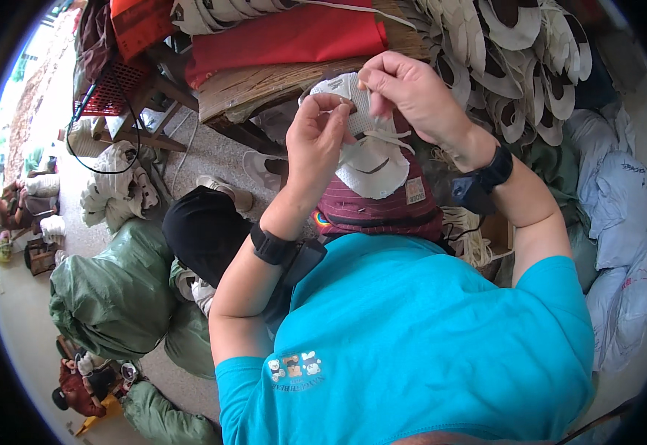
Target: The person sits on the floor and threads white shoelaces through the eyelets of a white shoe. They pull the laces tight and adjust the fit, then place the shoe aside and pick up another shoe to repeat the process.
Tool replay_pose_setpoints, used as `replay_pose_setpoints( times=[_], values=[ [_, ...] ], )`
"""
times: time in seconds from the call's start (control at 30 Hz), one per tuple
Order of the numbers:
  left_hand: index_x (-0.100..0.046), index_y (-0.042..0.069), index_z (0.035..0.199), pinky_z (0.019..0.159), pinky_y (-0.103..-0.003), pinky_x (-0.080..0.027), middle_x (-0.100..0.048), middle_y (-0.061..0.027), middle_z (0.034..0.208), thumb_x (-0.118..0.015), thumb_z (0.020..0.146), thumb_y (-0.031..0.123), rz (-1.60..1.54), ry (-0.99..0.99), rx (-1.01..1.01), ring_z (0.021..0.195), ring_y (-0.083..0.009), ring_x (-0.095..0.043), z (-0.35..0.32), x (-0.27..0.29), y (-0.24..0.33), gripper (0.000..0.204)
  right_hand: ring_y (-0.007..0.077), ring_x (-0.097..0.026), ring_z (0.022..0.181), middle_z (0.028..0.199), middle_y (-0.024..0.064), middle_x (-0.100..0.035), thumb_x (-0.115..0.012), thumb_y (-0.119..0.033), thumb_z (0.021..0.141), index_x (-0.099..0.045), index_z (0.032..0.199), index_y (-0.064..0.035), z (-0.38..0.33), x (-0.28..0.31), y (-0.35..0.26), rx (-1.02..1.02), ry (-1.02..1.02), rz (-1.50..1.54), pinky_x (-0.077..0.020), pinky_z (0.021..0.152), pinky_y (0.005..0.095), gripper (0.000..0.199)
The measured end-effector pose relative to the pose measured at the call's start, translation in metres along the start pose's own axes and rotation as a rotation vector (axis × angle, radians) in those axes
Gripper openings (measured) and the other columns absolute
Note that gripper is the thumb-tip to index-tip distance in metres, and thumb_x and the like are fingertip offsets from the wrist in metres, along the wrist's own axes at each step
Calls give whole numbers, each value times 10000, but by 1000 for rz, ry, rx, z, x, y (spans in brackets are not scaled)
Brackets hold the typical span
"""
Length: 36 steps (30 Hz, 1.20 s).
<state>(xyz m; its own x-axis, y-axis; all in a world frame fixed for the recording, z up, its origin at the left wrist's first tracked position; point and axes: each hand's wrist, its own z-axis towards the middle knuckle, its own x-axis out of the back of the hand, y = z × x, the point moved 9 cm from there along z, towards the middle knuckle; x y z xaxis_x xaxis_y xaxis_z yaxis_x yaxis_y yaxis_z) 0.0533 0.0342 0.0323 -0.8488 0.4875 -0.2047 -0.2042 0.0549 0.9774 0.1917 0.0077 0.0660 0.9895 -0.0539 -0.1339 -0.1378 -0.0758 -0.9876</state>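
A white shoe upper (374, 174) lies over my lap on a dark red striped apron (383, 211). My left hand (319, 127) is closed in a pinch at its left edge, thumb against forefinger. To the right and slightly higher, my right hand (405, 87) pinches a thin pale shoelace (369, 100) just above the upper. Loose lace ends (388, 136) lie across the middle of the white piece. My left fingertips hide part of the upper's edge, and whether they also grip lace is too small to tell.
Ahead stands a wooden table (264, 89) with red cloth (286, 44) on it. Many pale shoe uppers (512, 67) hang at the far right. White sacks (620, 200) line the right side. Green sacks (116, 293) fill the left floor. Other people (82, 389) sit at far left.
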Motion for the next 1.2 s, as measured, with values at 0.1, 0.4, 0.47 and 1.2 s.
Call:
replay_pose_setpoints(
  times=[0.1, 0.4, 0.47, 1.2],
  values=[
    [-583, 12, 1021, 584, -187, -460, -645, -20, 866, -598, 978, 76, -15, 9, 21, 682, -48, -572, -3, 0, 9, 79, 118, -677, 800, 902, 38, -615, -502, -152, 1038, -548, 1061, 3, -3, -13, 10, 4, -69, -226, -569, 684, 262, 163],
    [-505, -10, 1179, 656, -183, -482, -645, -49, 878, -659, 913, 12, -18, 92, -20, 765, -65, -600, 0, 7, 8, 308, 106, -676, 798, 938, 34, -647, -561, -78, 992, -603, 1178, 19, -10, -20, 14, 23, -162, -219, -567, 701, 248, 214],
    [-481, -14, 1210, 653, -181, -483, -656, -60, 890, -662, 908, 10, 11, 89, -10, 762, -67, -604, 0, 7, 10, 353, 102, -677, 779, 933, 34, -661, -576, -59, 978, -623, 1154, 19, -9, -23, 13, -10, -177, -217, -567, 701, 244, 198],
    [-687, 26, 1153, 635, -246, -445, -571, 0, 791, -496, 1051, 263, 133, -821, -13, 703, -68, -520, -62, -74, 87, 321, 130, -655, 788, 896, 51, -667, -609, -61, 950, -651, 1040, -3, 31, 21, -234, 576, 173, -518, -540, 720, 270, 115]
  ],
)
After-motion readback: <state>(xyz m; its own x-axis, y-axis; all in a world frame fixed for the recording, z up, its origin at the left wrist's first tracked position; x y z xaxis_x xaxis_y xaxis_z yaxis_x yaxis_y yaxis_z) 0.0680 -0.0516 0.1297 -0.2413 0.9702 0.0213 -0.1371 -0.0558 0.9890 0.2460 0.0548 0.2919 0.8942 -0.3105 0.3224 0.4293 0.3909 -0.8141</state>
